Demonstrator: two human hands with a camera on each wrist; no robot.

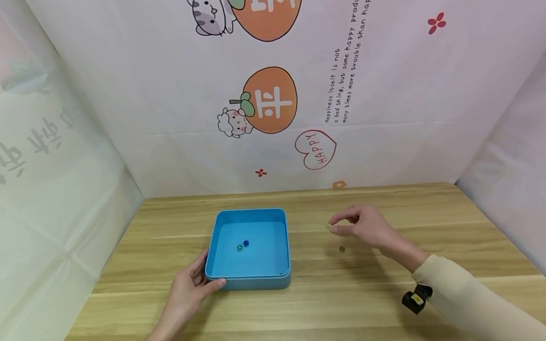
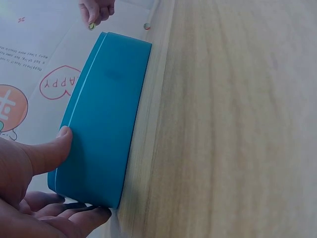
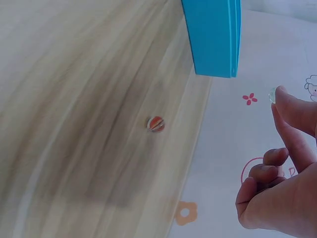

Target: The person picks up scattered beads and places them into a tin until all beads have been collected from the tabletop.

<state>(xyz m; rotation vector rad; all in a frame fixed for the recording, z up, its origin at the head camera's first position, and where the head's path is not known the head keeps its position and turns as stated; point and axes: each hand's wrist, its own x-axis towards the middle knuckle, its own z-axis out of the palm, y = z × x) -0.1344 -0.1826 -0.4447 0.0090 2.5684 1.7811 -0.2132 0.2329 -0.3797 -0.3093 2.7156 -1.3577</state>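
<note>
A square, shallow blue box (image 1: 264,257) stands on the table, with a dark blue marble (image 1: 246,243) and a greenish marble (image 1: 239,248) lying inside. At its near left corner my left hand (image 1: 186,288) grips it, the thumb on the front side and the fingers around the left side. To the right of the box, raised above the table, my right hand (image 1: 369,227) pinches a clear marble (image 3: 272,95) between thumb and index finger. Below that hand, an orange-and-white marble (image 3: 156,124) rests on the wood.
The wooden table (image 1: 164,234) ends at the back against a printed cloth wall (image 1: 183,160). More pale cloth hangs on the left and right sides. A black device (image 1: 416,299) is worn at the right wrist, beside the sleeve.
</note>
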